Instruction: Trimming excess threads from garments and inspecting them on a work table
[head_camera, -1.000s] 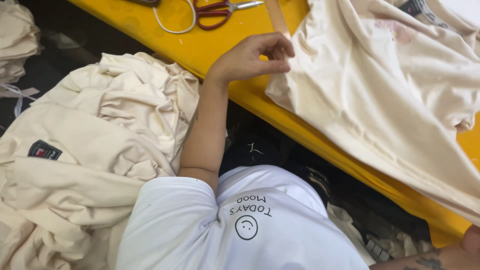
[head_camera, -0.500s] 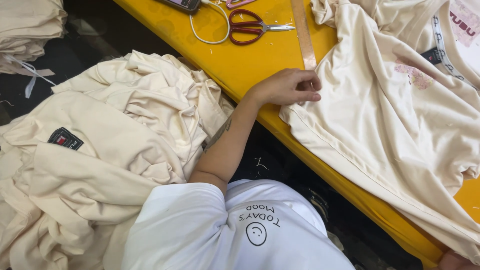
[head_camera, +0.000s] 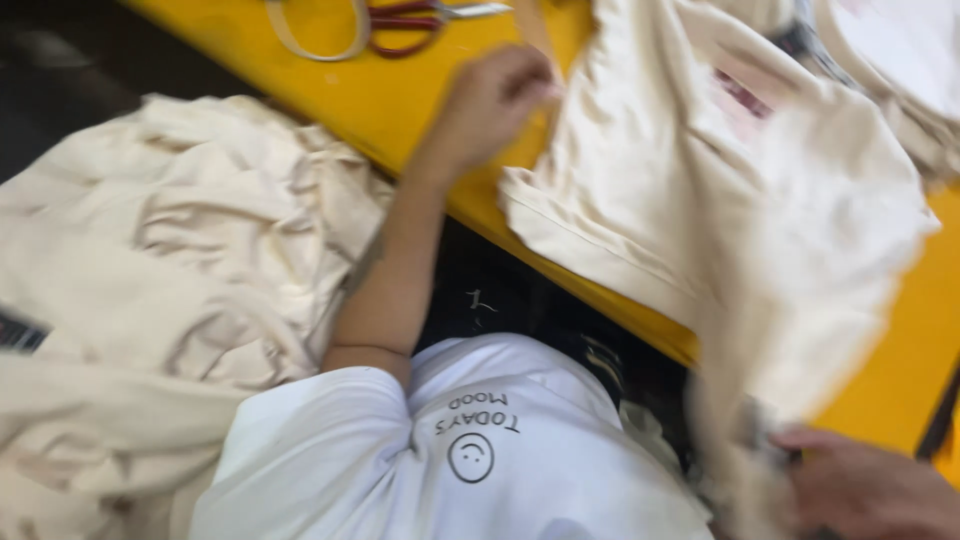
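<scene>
A cream garment (head_camera: 690, 190) lies spread on the yellow table (head_camera: 400, 100), its picture blurred by motion. My left hand (head_camera: 490, 100) pinches the garment's left edge near a wooden ruler (head_camera: 530, 25). My right hand (head_camera: 860, 490) is at the bottom right corner, closed on a fold of the same garment, which rises from it in a blurred sweep. My white shirt with a small round face print fills the bottom middle.
Red-handled scissors (head_camera: 420, 15) and a cream loop of tape (head_camera: 310, 35) lie on the table's far side. A big heap of cream garments (head_camera: 180, 280) sits to the left, below the table edge. More pale cloth (head_camera: 900, 60) lies at the top right.
My right hand has come into view at the bottom right and pulled part of the garment up and toward me. My left hand stays on the garment's edge. The view has shifted closer.
</scene>
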